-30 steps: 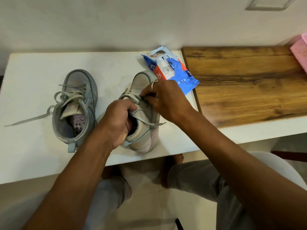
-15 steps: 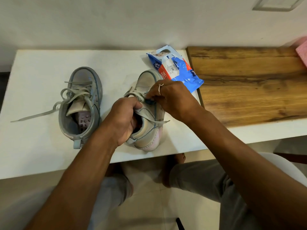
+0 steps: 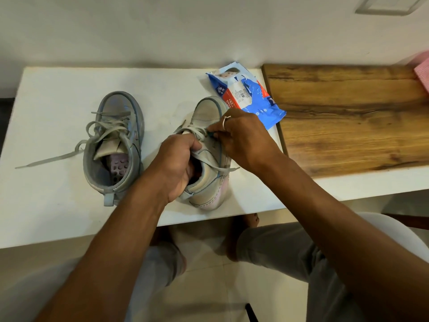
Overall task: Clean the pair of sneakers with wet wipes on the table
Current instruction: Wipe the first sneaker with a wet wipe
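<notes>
1. Your left hand (image 3: pixel 176 166) grips the held shoe (image 3: pixel 209 112) at its collar, centre of frame. The fingers are curled over the tongue edge and the thumb side sits down in the opening.
2. Your right hand (image 3: pixel 243 140) is just right of it. The fingertips are pinched together on the lace (image 3: pixel 197 131) at the top eyelets, and there is a ring (image 3: pixel 226 120) on one finger.
3. The held shoe stands on the table (image 3: pixel 58 94) with its toe toward the top of the frame and its heel near the bottom table edge. One lace end (image 3: pixel 222 169) pokes out to the right under your right wrist.
4. The other shoe (image 3: pixel 116 145) is at centre left, upright on its sole, apart from the held shoe and not touched. Its laces are loose, and one long end (image 3: pixel 46 160) trails toward the left edge.
5. The wipes pack (image 3: pixel 246 96) lies flat at upper centre, just beyond the held shoe's toe. Its right end overlaps the board (image 3: pixel 348 117).
6. The wooden board fills the right side of the table. A pink item (image 3: pixel 423 73) is cut off at the upper right edge.
7. Your knees and bare feet (image 3: pixel 243 238) show below the table edge, lower centre.
</notes>
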The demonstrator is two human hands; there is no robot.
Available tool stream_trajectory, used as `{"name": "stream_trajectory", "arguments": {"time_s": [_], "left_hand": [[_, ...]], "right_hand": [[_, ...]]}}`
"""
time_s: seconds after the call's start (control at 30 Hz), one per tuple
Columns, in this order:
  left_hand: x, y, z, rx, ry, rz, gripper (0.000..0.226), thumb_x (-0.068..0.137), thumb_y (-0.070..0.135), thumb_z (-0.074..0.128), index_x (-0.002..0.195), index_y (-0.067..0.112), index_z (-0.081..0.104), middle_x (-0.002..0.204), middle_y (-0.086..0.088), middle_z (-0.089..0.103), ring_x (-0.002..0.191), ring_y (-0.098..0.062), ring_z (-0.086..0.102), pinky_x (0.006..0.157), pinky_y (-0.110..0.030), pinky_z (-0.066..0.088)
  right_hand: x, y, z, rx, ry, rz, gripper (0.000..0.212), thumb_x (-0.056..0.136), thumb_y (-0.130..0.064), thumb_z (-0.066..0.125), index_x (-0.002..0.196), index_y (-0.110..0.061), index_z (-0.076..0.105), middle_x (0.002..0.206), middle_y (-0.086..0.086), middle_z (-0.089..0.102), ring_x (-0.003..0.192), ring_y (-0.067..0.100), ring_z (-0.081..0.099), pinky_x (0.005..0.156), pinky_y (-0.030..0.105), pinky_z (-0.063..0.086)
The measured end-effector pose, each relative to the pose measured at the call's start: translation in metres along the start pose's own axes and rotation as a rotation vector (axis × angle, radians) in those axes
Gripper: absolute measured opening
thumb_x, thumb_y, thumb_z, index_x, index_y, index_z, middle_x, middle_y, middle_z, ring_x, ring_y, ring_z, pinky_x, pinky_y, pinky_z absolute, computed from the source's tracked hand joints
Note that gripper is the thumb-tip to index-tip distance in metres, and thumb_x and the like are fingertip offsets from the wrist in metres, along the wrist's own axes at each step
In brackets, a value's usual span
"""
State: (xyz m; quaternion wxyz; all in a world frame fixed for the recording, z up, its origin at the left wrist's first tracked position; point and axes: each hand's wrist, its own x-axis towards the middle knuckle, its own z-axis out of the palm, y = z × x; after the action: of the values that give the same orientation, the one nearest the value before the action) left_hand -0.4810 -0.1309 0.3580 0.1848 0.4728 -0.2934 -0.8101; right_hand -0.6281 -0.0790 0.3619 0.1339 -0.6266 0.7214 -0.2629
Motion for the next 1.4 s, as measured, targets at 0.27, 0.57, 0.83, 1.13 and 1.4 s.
{"name": "stream_trajectory", "arguments": {"time_s": [0.27, 0.57, 0.83, 1.13, 1.4], "left_hand": [[0.001, 0.001, 0.0, -0.037, -0.045, 0.01, 0.048, 0.077, 0.002, 0.04, 0.121, 0.002, 0.059, 0.121, -0.025, 0.062, 0.116, -0.039, 0.057, 0.101, -0.05, 0.045], [0.0, 0.0, 0.002, -0.011, -0.01, 0.015, 0.047, 0.079, 0.001, 0.04, 0.122, 0.002, 0.058, 0.12, -0.023, 0.063, 0.113, -0.038, 0.059, 0.099, -0.051, 0.046], [-0.004, 0.006, -0.003, -0.048, -0.092, -0.037, 0.034, 0.055, -0.002, 0.037, 0.085, 0.003, 0.051, 0.082, -0.014, 0.05, 0.076, -0.031, 0.051, 0.075, -0.033, 0.049], [-0.001, 0.004, -0.003, 0.03, -0.12, 0.028, 0.061, 0.053, -0.016, 0.028, 0.106, -0.011, 0.058, 0.094, -0.02, 0.059, 0.091, -0.035, 0.059, 0.088, -0.046, 0.051], [0.001, 0.002, -0.005, 0.063, -0.046, 0.042, 0.068, 0.056, -0.017, 0.028, 0.121, -0.014, 0.049, 0.103, -0.022, 0.058, 0.099, -0.039, 0.059, 0.086, -0.046, 0.055]], "right_hand": [[-0.003, -0.015, -0.017, 0.047, -0.231, 0.151, 0.016, 0.087, -0.015, 0.07, 0.1, -0.021, 0.077, 0.096, -0.007, 0.074, 0.092, 0.007, 0.065, 0.083, 0.021, 0.051], [0.002, -0.014, -0.028, 0.015, -0.324, 0.178, 0.014, 0.086, -0.018, 0.072, 0.098, -0.019, 0.077, 0.094, -0.006, 0.074, 0.089, 0.007, 0.064, 0.075, 0.018, 0.05], [-0.029, -0.013, -0.017, 0.229, -0.105, 0.265, 0.014, 0.086, -0.016, 0.071, 0.098, -0.02, 0.077, 0.092, -0.009, 0.074, 0.086, 0.0, 0.063, 0.075, 0.009, 0.047], [-0.035, -0.02, -0.021, 0.36, -0.061, 0.277, 0.014, 0.085, -0.014, 0.072, 0.097, -0.019, 0.077, 0.089, -0.009, 0.074, 0.083, -0.002, 0.064, 0.072, 0.009, 0.045], [-0.072, -0.024, -0.004, 0.222, -0.107, 0.022, 0.016, 0.083, -0.009, 0.071, 0.096, -0.017, 0.077, 0.093, -0.005, 0.068, 0.087, 0.006, 0.061, 0.078, 0.021, 0.05]]}}
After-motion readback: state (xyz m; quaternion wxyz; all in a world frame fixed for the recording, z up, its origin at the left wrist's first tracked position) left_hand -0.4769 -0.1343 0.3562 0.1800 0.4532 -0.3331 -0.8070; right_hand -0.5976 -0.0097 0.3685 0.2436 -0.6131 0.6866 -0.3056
